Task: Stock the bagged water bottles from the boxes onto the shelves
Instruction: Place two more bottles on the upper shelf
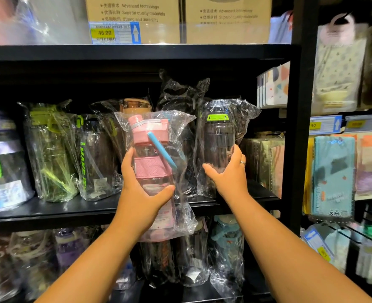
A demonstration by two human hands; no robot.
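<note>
Head view: the left hand (pixel 141 193) grips a pink bottle (pixel 151 149) in its clear bag, fingers round the left side, thumb across the lower front. The bottle is roughly upright, leaning a little, and is held in front of the edge of the middle shelf (pixel 49 212). It is not yet on the shelf, and its base hangs below the board. The right hand (pixel 228 173) holds a dark bottle (pixel 219 136) with a green lid, which stands bagged toward the right end of that shelf. Its fingers curl round the bottle's right side and the thumb is spread at the front. Pushing or only steadying: cannot tell. Further left on the shelf stand a lettered bottle (pixel 93 160) and a green bottle (pixel 49 149). An orange-lidded bottle (pixel 135 104) is partly hidden behind the pink one. Cartons (pixel 132 18) sit on the shelf above, with a price tag (pixel 115 32) on its edge. No stock box is in view. Step judged: placing one bottle, with room being made for it. The next move calls for raising the base over the shelf edge, sliding it into the gap between the lettered and dark bottles with the dark one held aside, and letting go only once it stands. Risk: the loose bag film may snag its neighbours.
</note>
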